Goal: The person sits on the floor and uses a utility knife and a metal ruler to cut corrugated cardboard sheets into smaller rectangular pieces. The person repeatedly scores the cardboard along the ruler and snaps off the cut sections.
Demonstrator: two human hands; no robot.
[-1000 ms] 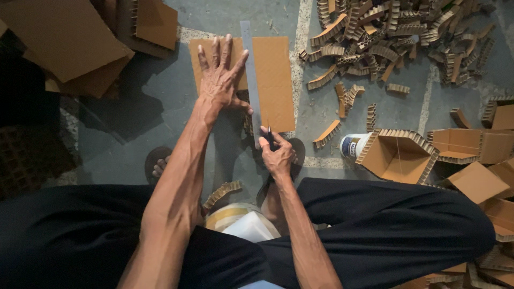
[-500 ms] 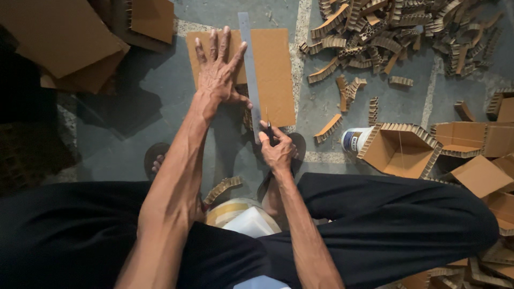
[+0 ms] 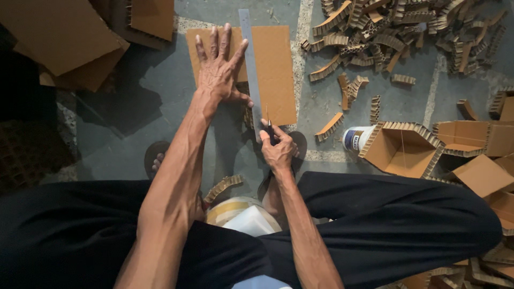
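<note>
On floor | left hand (image 3: 218,69) pins ruler (image 3: 249,64) | right hand (image 3: 278,150) grips knife (image 3: 269,128)

Your left hand (image 3: 218,69) lies flat on the cardboard sheet (image 3: 273,69) on the floor (image 3: 123,139), just left of the ruler (image 3: 249,64) that runs lengthwise over the sheet. Your right hand (image 3: 278,151) sits at the sheet's near edge, beside the ruler's near end. Right of the sheet lie scattered cardboard strips (image 3: 396,37), nearer you an open box (image 3: 401,150); stacked sheets (image 3: 64,37) lie far left.
</note>
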